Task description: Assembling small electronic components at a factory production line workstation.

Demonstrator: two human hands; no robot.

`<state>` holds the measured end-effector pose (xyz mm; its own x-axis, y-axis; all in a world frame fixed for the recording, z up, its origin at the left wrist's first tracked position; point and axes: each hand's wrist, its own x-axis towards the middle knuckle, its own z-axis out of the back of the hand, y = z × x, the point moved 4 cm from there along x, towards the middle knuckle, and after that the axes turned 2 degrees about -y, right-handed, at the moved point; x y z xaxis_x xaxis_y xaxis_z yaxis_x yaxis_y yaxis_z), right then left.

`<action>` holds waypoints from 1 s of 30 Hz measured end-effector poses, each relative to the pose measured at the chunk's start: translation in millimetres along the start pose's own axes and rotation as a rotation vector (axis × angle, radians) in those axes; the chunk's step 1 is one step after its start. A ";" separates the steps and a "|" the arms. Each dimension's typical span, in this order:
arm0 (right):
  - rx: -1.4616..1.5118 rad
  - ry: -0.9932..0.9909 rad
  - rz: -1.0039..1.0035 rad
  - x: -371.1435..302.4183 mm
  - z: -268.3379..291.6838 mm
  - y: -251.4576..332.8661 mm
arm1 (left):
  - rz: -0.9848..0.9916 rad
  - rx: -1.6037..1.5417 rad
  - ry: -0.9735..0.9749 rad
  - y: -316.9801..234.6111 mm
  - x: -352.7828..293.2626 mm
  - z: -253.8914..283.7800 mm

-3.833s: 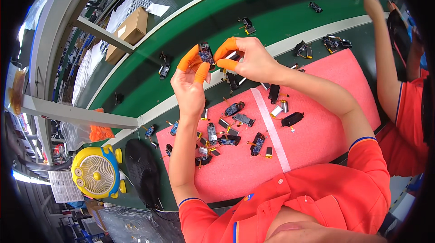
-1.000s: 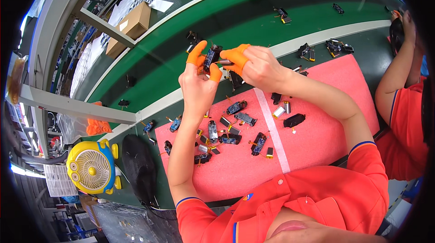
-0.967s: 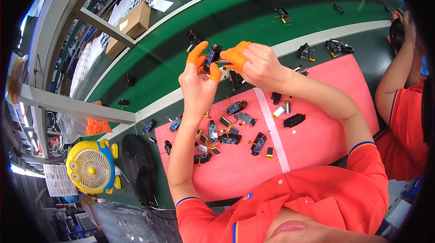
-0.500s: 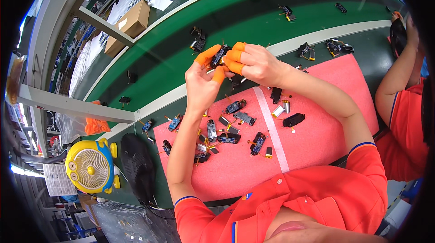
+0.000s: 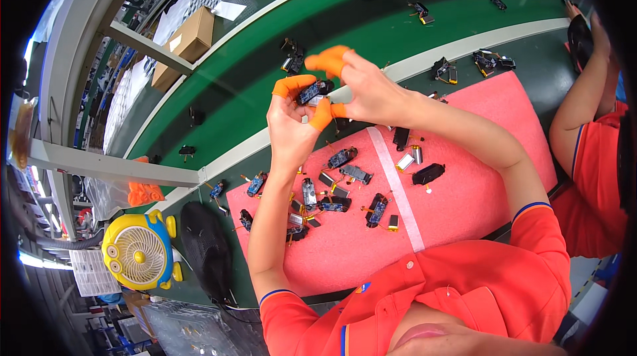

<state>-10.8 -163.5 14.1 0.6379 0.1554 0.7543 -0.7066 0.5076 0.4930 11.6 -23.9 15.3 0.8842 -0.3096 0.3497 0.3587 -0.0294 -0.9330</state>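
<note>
Beyond the pink mat, left hand clamped on a dark circuit module between thumb and fingers; right hand alongside, thumb and forefinger spread apart.

Fingertips capped in orange, the left hand pinches a small black-and-blue circuit assembly above the bench — the right hand spreads its thumb and fingers just beside it. Below, similar assemblies lie scattered on a pink foam mat; a yellow-and-blue fan stands to the left, a green belt curves behind, and a co-worker's arm shows at right.
</note>
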 end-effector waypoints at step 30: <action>-0.110 -0.293 0.335 -17.6 -3.5 22.8 | -0.262 0.194 -0.076 -19.0 -20.1 -10.3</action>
<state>-37.1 -151.7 10.4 0.2553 0.0878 0.9629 -0.8125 0.5593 0.1645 -16.1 -26.8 25.2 0.7713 -0.2436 0.5880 0.6209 0.0852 -0.7792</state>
